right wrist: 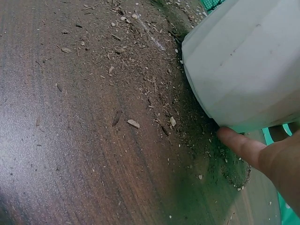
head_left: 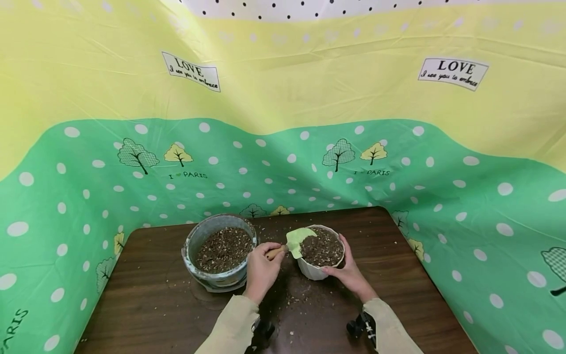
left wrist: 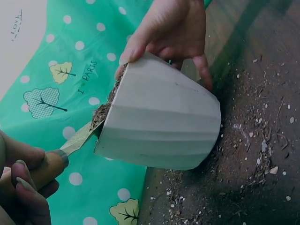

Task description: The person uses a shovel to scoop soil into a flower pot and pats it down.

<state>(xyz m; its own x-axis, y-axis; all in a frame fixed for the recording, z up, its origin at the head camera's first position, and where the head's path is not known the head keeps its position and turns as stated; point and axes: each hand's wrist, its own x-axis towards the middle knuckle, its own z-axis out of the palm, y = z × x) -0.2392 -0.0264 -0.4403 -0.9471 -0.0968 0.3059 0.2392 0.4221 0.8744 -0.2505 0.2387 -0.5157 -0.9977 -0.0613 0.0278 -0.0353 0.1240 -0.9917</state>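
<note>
My left hand [head_left: 262, 268] grips the wooden handle of a small garden trowel [head_left: 294, 241] with a pale green blade. The blade lies at the left inner edge of a white fluted flowerpot [head_left: 313, 272], against the dark potting soil [head_left: 324, 250] that fills it near the rim. On the pot's right side, my right hand [head_left: 351, 271] holds it, thumb at the rim. The left wrist view shows the trowel's handle [left wrist: 44, 171] in my fingers and soil heaped at the rim. In the right wrist view a finger [right wrist: 243, 146] touches the pot near its base.
A larger grey-blue round pot [head_left: 216, 279], partly filled with soil, stands on the left of the brown wooden table [head_left: 146, 295]. Crumbs of spilled soil [right wrist: 145, 79] lie around the white pot. A green and yellow patterned cloth [head_left: 265, 162] hangs behind and at both sides.
</note>
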